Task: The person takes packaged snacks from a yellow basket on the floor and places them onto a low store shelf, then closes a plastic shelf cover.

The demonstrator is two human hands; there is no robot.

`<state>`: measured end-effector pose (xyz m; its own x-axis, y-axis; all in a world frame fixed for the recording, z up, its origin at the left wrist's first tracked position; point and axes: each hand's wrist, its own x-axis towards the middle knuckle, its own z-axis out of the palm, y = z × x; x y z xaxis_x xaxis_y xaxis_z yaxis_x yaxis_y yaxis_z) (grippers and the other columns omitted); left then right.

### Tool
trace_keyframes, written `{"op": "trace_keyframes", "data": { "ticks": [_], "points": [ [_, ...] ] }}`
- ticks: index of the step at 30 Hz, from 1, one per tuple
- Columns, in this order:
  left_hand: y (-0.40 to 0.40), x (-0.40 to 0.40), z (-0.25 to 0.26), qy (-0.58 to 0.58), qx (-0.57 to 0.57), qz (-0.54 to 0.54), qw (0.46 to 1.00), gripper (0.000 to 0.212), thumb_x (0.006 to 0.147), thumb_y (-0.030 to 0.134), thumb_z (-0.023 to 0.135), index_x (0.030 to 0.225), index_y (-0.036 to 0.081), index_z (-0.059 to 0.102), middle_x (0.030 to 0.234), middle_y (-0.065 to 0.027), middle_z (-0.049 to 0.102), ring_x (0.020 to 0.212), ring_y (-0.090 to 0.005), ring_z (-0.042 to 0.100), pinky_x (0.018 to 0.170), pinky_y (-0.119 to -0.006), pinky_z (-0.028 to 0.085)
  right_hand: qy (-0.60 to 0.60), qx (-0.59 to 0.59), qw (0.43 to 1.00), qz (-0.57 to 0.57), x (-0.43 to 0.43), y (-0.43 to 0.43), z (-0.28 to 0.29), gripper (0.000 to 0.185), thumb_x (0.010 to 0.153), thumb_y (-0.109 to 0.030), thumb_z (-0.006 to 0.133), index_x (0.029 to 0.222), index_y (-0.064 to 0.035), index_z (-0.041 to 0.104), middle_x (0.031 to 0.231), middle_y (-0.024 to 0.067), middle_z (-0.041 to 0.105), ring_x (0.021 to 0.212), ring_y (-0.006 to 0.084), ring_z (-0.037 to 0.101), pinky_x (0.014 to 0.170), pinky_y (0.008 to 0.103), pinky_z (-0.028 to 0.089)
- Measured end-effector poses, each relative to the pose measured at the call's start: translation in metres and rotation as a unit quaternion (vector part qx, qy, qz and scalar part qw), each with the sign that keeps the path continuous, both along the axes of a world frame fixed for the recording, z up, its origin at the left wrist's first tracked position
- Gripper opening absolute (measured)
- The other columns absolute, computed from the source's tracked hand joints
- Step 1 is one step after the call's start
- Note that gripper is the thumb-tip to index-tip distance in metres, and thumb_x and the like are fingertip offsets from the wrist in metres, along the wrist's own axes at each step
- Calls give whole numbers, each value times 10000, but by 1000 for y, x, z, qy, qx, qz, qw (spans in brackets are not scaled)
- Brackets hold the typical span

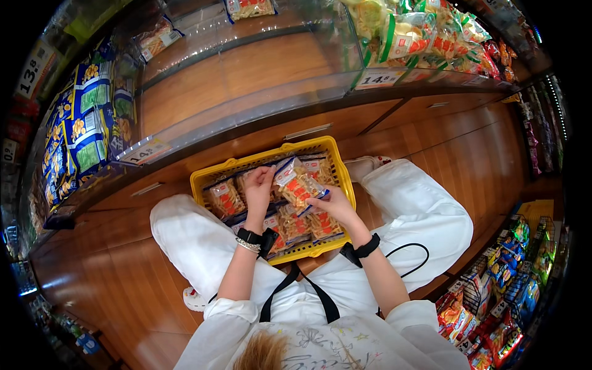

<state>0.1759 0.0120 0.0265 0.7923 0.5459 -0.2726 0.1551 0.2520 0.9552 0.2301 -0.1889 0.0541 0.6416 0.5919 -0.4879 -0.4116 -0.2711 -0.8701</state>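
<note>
A clear plastic snack bag (296,183) with blue edges and red print is held tilted over a yellow plastic basket (198,181). My right hand (336,206) grips its lower right corner, thumb on top. At the bag's upper left edge, the fingers of my left hand (260,184) are pinched together on the film. Inside the basket lie several similar bags, such as a snack bag (225,198) at the left and a snack bag (319,169) at the far right corner. My forearms and the raised bag hide part of the contents.
Ahead stands a wooden shelf (273,64) with a clear front guard (249,107). Blue snack packs (88,129) fill its left side, green-edged bags (409,39) its right. My bent legs (416,208) flank the basket on the wooden floor (115,273). Wire racks (476,286) hold snacks at right.
</note>
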Motion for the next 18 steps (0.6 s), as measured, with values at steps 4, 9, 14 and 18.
{"op": "trace_keyframes", "data": {
  "ticks": [4, 9, 14, 18],
  "points": [
    [4, -4, -9, 40, -26, -16, 999, 154, 901, 211, 584, 847, 72, 621, 703, 46, 593, 605, -16, 538, 527, -159, 439, -34, 60, 998, -11, -3, 3, 2, 263, 805, -122, 690, 1008, 5, 583, 764, 44, 640, 640, 88, 616, 561, 197, 489],
    [9, -4, -6, 101, -120, -46, 987, 196, 909, 251, 569, 857, 69, 621, 747, 53, 583, 617, -18, 522, 549, -168, 405, -3, 63, 998, 10, -2, 4, 13, 283, 810, -107, 679, 1034, 29, 572, 775, 50, 645, 643, 95, 627, 561, 205, 502],
    [16, -2, -10, 40, -22, -133, 990, 189, 897, 222, 591, 887, 36, 627, 735, 46, 598, 628, -20, 519, 554, -172, 392, 21, 24, 997, 71, 4, -7, 4, 287, 809, -112, 681, 1028, 42, 579, 773, 60, 647, 641, 99, 629, 561, 206, 503],
    [14, -1, -7, 44, -30, -151, 987, 149, 885, 161, 605, 886, 13, 622, 709, 32, 604, 630, -17, 514, 551, -177, 383, 8, 1, 995, 100, 2, -9, 0, 272, 846, -225, 645, 945, 25, 608, 738, 51, 647, 601, 105, 615, 551, 213, 490]
  ]
}}
